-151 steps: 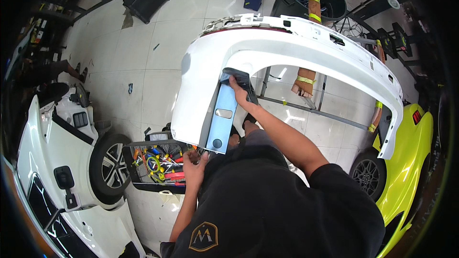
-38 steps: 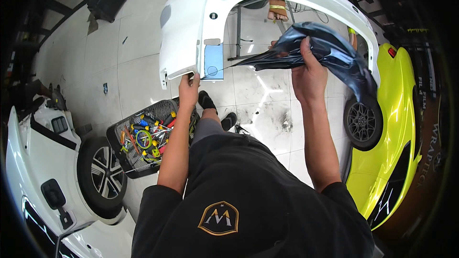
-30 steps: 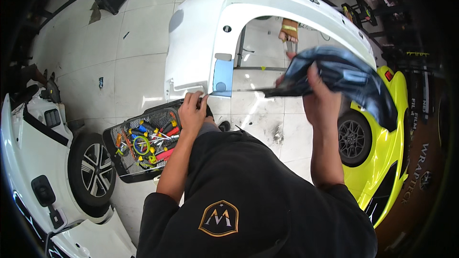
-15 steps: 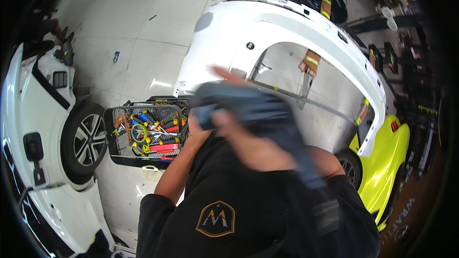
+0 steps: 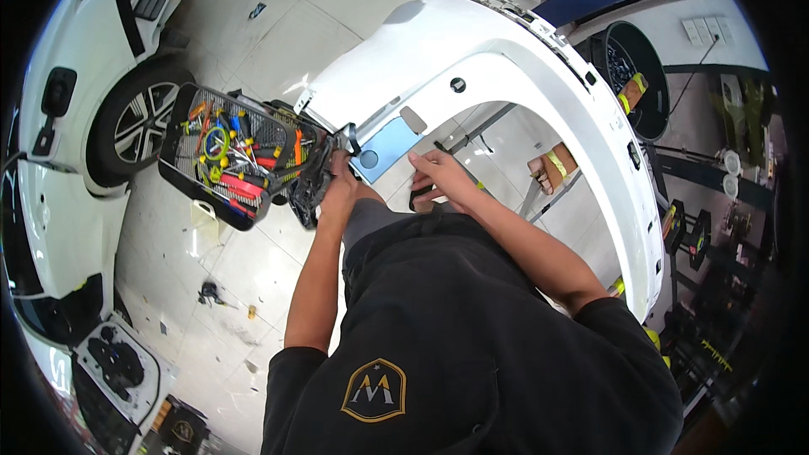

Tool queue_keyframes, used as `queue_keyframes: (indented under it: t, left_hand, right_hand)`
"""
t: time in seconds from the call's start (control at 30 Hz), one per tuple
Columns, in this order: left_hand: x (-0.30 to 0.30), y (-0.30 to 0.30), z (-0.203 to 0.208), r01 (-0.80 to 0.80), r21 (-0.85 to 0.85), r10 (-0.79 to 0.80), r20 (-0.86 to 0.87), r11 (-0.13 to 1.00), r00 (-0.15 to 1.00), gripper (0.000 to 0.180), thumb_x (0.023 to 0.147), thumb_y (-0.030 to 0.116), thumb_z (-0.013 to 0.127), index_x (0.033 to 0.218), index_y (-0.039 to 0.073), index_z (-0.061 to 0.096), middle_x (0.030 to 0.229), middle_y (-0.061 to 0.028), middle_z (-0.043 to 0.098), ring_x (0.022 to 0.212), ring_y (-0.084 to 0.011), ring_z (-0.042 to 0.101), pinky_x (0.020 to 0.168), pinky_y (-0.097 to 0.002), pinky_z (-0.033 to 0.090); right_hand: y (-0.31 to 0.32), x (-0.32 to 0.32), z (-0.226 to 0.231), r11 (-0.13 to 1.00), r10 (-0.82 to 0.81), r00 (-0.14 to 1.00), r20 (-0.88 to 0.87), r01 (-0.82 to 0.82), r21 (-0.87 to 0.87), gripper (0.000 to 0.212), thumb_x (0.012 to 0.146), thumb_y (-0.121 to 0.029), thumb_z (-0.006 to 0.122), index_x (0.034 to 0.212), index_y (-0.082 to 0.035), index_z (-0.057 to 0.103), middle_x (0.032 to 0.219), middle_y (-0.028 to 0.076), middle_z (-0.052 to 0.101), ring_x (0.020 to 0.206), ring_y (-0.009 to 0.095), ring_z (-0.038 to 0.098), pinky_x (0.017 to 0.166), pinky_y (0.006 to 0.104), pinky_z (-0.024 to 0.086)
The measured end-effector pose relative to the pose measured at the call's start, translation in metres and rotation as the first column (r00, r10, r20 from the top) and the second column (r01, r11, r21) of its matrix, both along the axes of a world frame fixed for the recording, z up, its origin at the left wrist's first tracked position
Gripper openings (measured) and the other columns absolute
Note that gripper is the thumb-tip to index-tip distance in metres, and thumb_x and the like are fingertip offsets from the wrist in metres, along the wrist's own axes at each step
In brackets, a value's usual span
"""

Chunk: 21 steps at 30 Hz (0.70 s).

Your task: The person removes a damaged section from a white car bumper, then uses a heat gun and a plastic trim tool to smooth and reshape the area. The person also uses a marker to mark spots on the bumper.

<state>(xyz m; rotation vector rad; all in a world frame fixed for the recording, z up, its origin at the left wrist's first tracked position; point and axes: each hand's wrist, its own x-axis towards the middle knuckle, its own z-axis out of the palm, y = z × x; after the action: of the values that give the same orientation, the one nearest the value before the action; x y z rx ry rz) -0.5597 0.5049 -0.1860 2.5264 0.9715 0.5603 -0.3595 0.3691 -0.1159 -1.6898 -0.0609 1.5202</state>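
Observation:
A large white car fender panel (image 5: 396, 50) with a wide wheel-arch cutout lies in front of me. Near its lower left end is a flat light-blue piece (image 5: 389, 148) with a dark round spot. My left hand (image 5: 339, 185) is at the left of this piece, beside a crumpled black bundle (image 5: 310, 190); its fingers look bent, and what they hold is unclear. To the right of the blue piece, my right hand (image 5: 445, 175) has thumb and forefinger toward the panel, while its lower fingers curl around a small dark object (image 5: 419, 197).
A black mesh tool basket (image 5: 181, 173) full of screwdrivers and pliers stands to the left. Beyond it is a white car with its wheel (image 5: 143, 122). Padded stand arms (image 5: 552, 170) show through the arch. A black bin (image 5: 645, 105) stands at far right.
The dark grey sheet that was blurred between my hands is no longer spread there. My hands have moved apart, the left beside the basket's right end. My view has turned.

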Motion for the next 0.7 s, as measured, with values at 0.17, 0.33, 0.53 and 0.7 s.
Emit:
queue_keyframes:
  t: [0.17,0.33,0.53,0.7]
  left_hand:
    - [0.013,-0.007,0.020,-0.135,-0.222,0.144,0.026,0.966,0.989,0.016,0.097,0.002,0.051,0.111,-0.004,0.054,0.111,-0.0248,0.058,0.103,-0.0457,0.056,0.089,-0.0517,0.043]
    - [0.021,-0.020,0.037,-0.243,-0.314,0.255,-0.002,0.918,0.967,0.013,0.096,0.000,0.050,0.107,-0.005,0.054,0.107,-0.0263,0.060,0.100,-0.0470,0.056,0.087,-0.0541,0.043]
    - [-0.020,-0.021,0.018,-0.262,-0.049,0.253,-0.138,0.964,0.957,0.028,0.103,0.024,0.057,0.124,0.006,0.059,0.104,-0.0228,0.067,0.101,-0.0432,0.065,0.087,-0.0511,0.050]
    - [0.000,0.008,0.061,-0.154,-0.070,0.124,-0.322,0.986,0.939,0.054,0.092,0.053,0.068,0.111,0.003,0.063,0.101,-0.0172,0.070,0.091,-0.0395,0.069,0.074,-0.0483,0.055]
  right_hand:
    - [0.040,-0.003,-0.067,0.882,-0.340,0.817,-0.465,0.449,0.144,0.043,0.107,-0.035,0.056,0.126,0.004,0.054,0.111,0.018,0.068,0.090,0.028,0.072,0.081,0.0434,0.061]
    - [0.047,-0.017,-0.063,0.869,-0.429,0.858,-0.283,0.477,0.132,0.039,0.109,-0.029,0.051,0.123,0.008,0.054,0.109,0.019,0.068,0.094,0.031,0.073,0.085,0.0480,0.063]
    - [0.053,-0.013,-0.067,0.868,-0.436,0.859,-0.267,0.480,0.128,0.041,0.108,-0.031,0.054,0.122,0.008,0.056,0.105,0.017,0.069,0.089,0.026,0.073,0.074,0.0410,0.064]
    - [0.049,-0.015,-0.059,0.851,-0.460,0.838,-0.292,0.511,0.125,0.040,0.108,-0.030,0.055,0.123,0.007,0.056,0.106,0.016,0.069,0.087,0.024,0.073,0.071,0.0381,0.064]
